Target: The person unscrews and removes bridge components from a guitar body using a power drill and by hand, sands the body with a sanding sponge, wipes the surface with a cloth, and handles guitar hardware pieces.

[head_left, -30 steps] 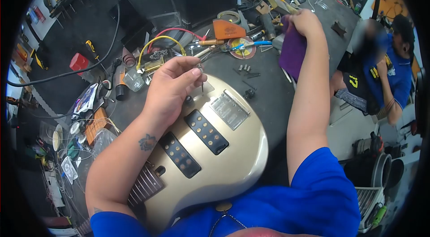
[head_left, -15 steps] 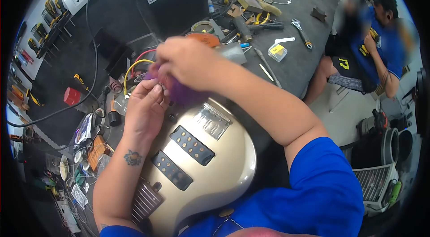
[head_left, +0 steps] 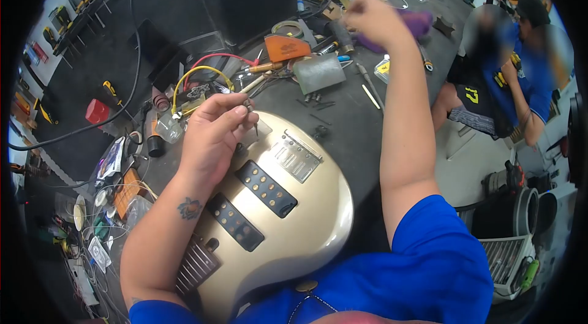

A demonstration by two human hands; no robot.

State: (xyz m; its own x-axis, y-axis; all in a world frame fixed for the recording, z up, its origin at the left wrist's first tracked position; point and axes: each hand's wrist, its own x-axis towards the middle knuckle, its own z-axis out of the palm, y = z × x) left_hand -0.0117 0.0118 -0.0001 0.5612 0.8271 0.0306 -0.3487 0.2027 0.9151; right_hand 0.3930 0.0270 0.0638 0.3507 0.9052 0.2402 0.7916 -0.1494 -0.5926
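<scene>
The thumb and fingers of my left hand [head_left: 214,131] pinch a small dark metal part [head_left: 248,105], too small to name surely, above the edge of the guitar body. That electric guitar [head_left: 306,226] lies in front of me, pale gold, with two black pickups [head_left: 266,188] and a metal bridge [head_left: 297,156]. Stretched far over the bench, my right hand [head_left: 380,22] is smeared by motion, so its grip is unclear. A purple cloth [head_left: 416,22] is beside and partly behind that hand and wrist.
An orange block [head_left: 286,48], a grey metal block [head_left: 320,73] and several small dark screws [head_left: 315,102] lie beyond the guitar. Yellow and red cables [head_left: 202,69] loop behind my left hand. An amplifier [head_left: 248,2] stands at the back. Another person [head_left: 520,73] sits at right.
My right hand has left my left hand and swung up and right across the bench. The purple cloth has moved with it, away from the small part, which my left hand still pinches.
</scene>
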